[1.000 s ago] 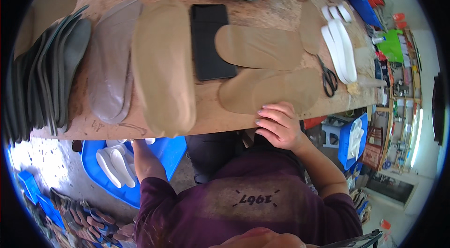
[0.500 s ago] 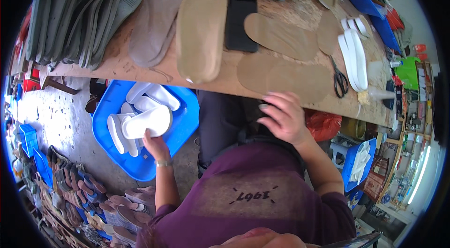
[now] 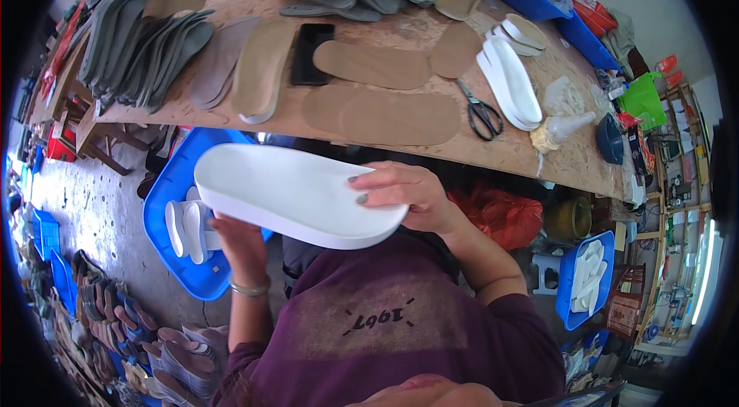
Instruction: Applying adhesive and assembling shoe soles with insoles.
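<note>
A thick white shoe sole (image 3: 285, 190) is held up in front of my body, just short of the workbench's near edge. My right hand (image 3: 408, 195) grips its right end, fingers over the top face and the rest of the hand at the rim. At its lower left side is my left hand (image 3: 240, 253), closed against the sole, with some fingers hidden under it. Behind and below, a blue tub (image 3: 204, 284) contains several more white soles (image 3: 185, 230). On the bench lie tan insole pieces (image 3: 400, 116) and a white sole topped with a tan insole (image 3: 262, 68).
Black scissors (image 3: 483, 118), a stack of white soles (image 3: 508, 83) and a squeeze bottle (image 3: 566, 126) lie on the right of the bench. A black phone (image 3: 312, 54) rests mid-bench. Grey insoles (image 3: 146, 53) are piled left. A red bag (image 3: 504, 214) hangs below the edge.
The white sole has come up out of the blue tub and rightward in front of me. My right hand, empty before, has closed on its right end. The view has shifted too.
</note>
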The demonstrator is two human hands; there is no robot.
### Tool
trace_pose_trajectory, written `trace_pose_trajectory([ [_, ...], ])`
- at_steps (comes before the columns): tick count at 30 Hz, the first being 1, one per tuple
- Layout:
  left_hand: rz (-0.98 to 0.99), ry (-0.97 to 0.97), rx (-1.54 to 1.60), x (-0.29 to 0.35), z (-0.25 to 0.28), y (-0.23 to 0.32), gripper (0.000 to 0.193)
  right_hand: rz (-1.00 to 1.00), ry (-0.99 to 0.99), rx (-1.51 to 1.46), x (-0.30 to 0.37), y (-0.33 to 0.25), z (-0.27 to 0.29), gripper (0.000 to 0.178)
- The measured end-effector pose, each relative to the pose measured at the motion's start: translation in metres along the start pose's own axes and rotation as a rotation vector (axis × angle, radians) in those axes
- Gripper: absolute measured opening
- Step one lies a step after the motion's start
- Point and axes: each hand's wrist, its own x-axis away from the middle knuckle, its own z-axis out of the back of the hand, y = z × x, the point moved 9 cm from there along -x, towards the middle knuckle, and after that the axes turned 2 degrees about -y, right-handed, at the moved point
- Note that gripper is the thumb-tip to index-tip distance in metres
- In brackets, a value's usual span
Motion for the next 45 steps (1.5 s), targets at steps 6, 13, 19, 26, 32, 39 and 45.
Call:
trace_pose_trajectory([
  [6, 0.611, -0.724, -0.034, 0.0, -0.122, -0.037, 0.066, -0.318, -0.029, -0.241, 0.067, 0.021, 0.074, 0.017],
  [13, 0.487, -0.59, -0.015, -0.043, -0.214, -0.079, 0.057, -0.177, 0.341, 0.195, 0.12, 0.028, 0.192, 0.022],
  [19, 0.259, -0.61, -0.411, -0.04, -0.183, -0.093, 0.035, -0.339, 0.673, 0.878, 0.163, 0.073, 0.292, 0.024],
  [26, 0.28, 0.133, -0.664, -0.01, 0.051, -0.095, 0.022, -0.505, 0.247, 1.046, 0.231, 0.128, 0.339, 0.043],
  [32, 0.313, 0.726, -0.846, 0.013, 0.316, -0.165, 0.032, -0.747, 0.082, 1.233, 0.193, 0.087, 0.317, 0.067],
  [39, 0.597, 0.856, -1.314, -0.037, 0.418, -0.236, 0.051, -0.471, 0.02, 1.155, 0.042, 0.091, 0.156, 0.035],
  [45, 0.832, 1.032, 0.062, -0.072, 0.397, -0.399, 0.073, -0.537, -0.077, 1.039, 0.015, 0.081, 0.096, 0.026],
])
